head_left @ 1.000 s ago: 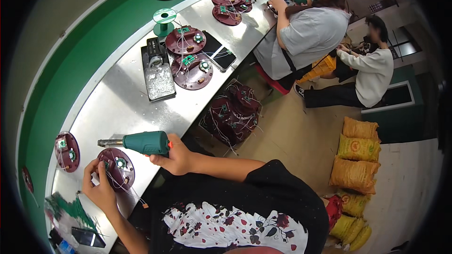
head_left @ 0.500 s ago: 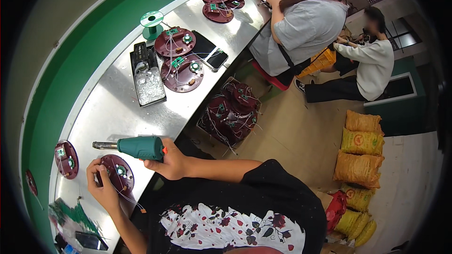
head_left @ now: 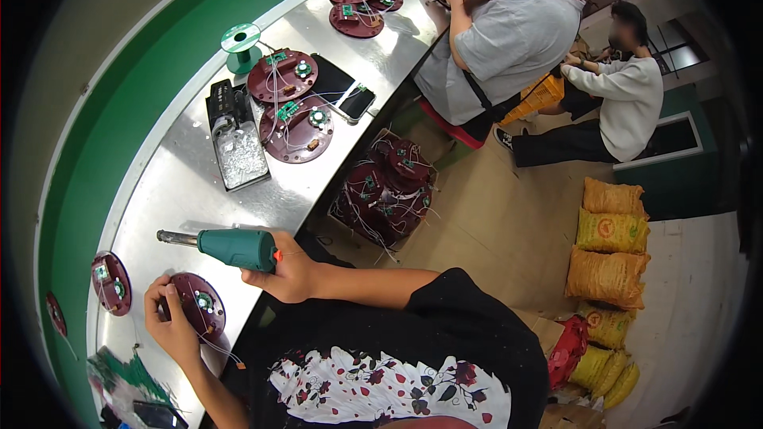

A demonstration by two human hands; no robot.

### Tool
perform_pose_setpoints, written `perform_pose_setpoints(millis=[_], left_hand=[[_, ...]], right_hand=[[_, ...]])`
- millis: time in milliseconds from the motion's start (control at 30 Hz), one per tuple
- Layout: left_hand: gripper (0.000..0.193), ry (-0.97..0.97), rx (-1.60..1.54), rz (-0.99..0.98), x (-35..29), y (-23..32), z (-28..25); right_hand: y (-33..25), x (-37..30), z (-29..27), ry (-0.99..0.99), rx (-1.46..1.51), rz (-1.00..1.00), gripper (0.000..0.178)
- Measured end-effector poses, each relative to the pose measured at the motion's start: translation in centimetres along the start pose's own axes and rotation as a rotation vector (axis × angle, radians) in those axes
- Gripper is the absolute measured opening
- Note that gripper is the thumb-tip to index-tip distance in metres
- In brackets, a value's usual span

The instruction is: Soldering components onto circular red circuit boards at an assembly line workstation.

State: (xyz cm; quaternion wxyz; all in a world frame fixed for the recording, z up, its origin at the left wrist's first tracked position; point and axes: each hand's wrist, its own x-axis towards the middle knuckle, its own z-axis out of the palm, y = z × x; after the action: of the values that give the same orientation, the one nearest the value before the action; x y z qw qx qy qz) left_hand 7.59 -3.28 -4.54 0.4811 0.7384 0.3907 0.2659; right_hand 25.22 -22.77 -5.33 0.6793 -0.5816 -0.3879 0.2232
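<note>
My right hand [head_left: 290, 266] is closed around a green pistol-shaped tool [head_left: 236, 249] with a metal barrel pointing left. The tool hangs just above and beyond a round maroon plate [head_left: 208, 295] that carries a small green circuit board and thin pale wires. My left hand [head_left: 171, 326] grips that plate at its left edge, fingers bent and thumb over the rim; whether a wire is pinched there is hidden. Further left lies another maroon plate [head_left: 110, 284] with boards on it.
Beyond are a black tray [head_left: 241, 151] with silvery lining, a green spool [head_left: 241, 48], stacked plates [head_left: 298, 129] and a phone [head_left: 355, 103]. Below the bench edge stands a box of plates [head_left: 385, 191]. A co-worker in grey [head_left: 509, 48] sits right; yellow sacks [head_left: 608, 270] line the floor.
The view has shifted slightly. My left thumb and fingers have moved a little toward the plate's left rim; the right hand keeps holding the green tool.
</note>
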Motion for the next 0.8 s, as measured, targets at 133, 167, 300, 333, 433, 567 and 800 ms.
perform_pose_setpoints(millis=[133, 167, 300, 333, 433, 567, 800], left_hand=[[0.015, -0.001, 0.024, 0.069, 0.2, 0.8, 1.0], [0.015, -0.003, 0.024, 0.072, 0.2, 0.7, 1.2], [0.013, 0.015, 0.028, 0.114, 0.0, -0.5, 1.7], [0.013, 0.016, 0.016, 0.108, 0.0, -0.7, 1.6], [0.012, 0.019, -0.008, 0.100, 0.1, -0.8, 1.5], [0.012, 0.041, -0.043, 0.078, 0.0, -0.7, 1.7], [0.012, 0.035, -0.088, 0.047, 0.0, -1.0, 0.9]], right_hand=[[0.3, 0.0, 0.2, 0.038, 0.026, 0.008, 0.026], [0.5, 0.0, 0.2, 0.051, 0.002, -0.021, 0.030], [1.2, -0.3, 0.0, 0.038, 0.015, -0.014, 0.027], [1.4, -0.4, 0.0, 0.022, 0.033, 0.005, 0.024], [1.7, -0.3, 0.0, 0.030, 0.018, -0.014, 0.026], [1.4, -0.4, -0.1, 0.014, 0.106, 0.041, 0.030], [1.5, -0.4, 0.2, 0.003, 0.227, 0.085, 0.035]])
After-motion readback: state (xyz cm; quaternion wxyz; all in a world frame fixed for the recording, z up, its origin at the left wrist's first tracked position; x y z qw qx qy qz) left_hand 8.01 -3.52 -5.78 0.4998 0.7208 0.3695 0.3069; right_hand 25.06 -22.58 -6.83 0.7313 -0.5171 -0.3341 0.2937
